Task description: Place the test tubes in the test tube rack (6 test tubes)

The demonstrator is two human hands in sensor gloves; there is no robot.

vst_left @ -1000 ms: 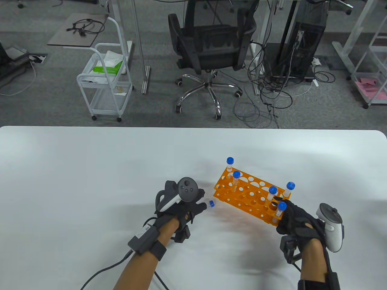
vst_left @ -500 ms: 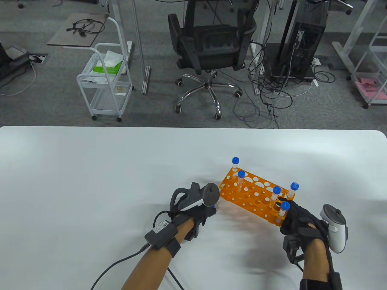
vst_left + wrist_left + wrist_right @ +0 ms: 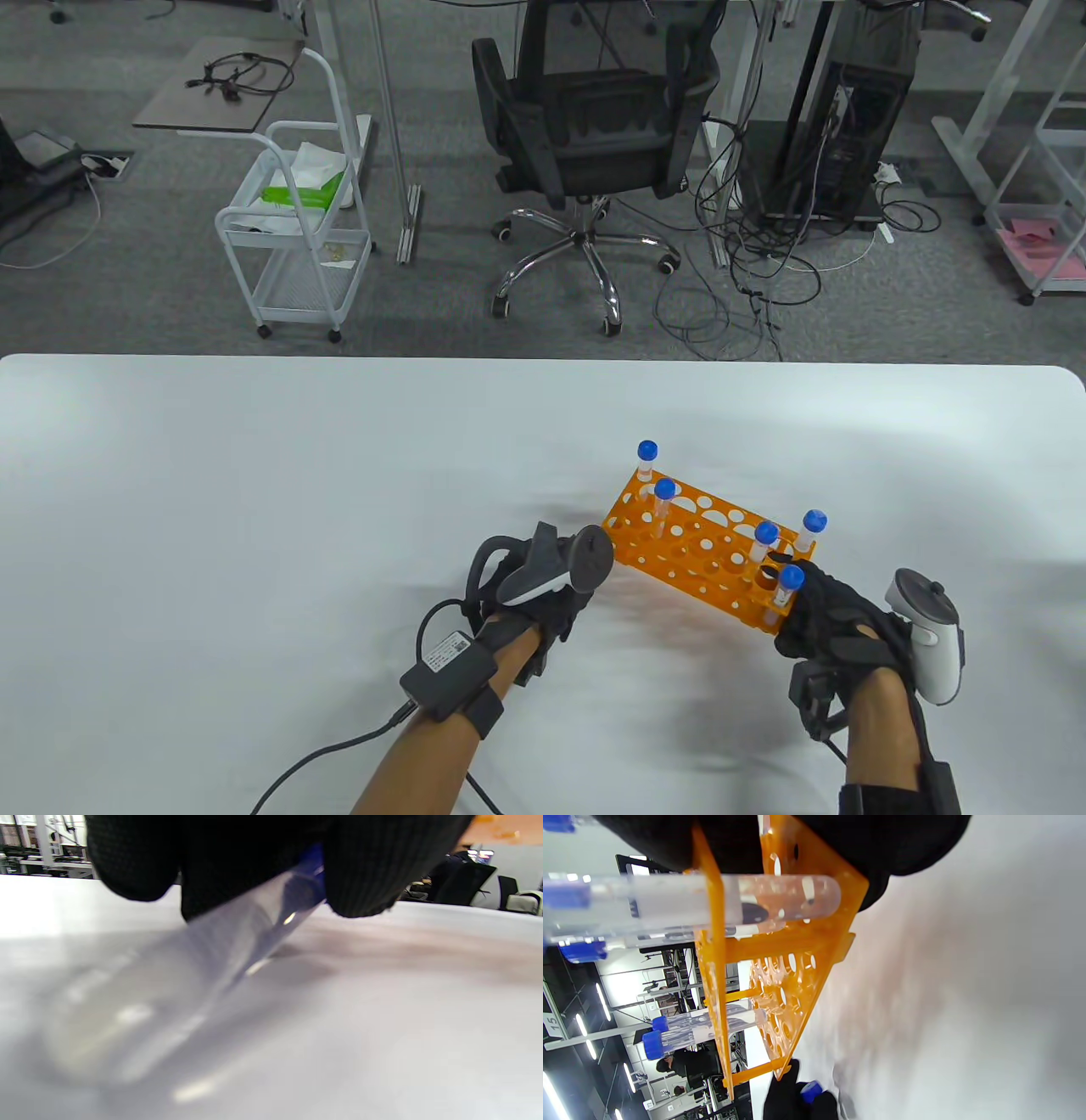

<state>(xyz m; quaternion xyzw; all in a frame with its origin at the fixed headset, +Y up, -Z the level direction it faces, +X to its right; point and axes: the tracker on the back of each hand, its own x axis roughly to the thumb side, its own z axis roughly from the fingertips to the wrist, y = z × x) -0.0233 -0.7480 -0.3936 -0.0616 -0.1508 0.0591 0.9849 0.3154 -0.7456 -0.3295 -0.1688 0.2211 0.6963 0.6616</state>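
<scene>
Pinching the last test tube near its blue cap, left hand grips light, slick plastic; right hand holds the orange rack steady.

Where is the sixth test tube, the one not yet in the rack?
The sixth test tube is gripped in the left hand, low over the table just left of the orange rack; the table view hides it under the glove.

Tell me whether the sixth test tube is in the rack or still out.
Out. The left hand grips the sixth tube beside the orange rack, where five blue-capped tubes stand.
</scene>
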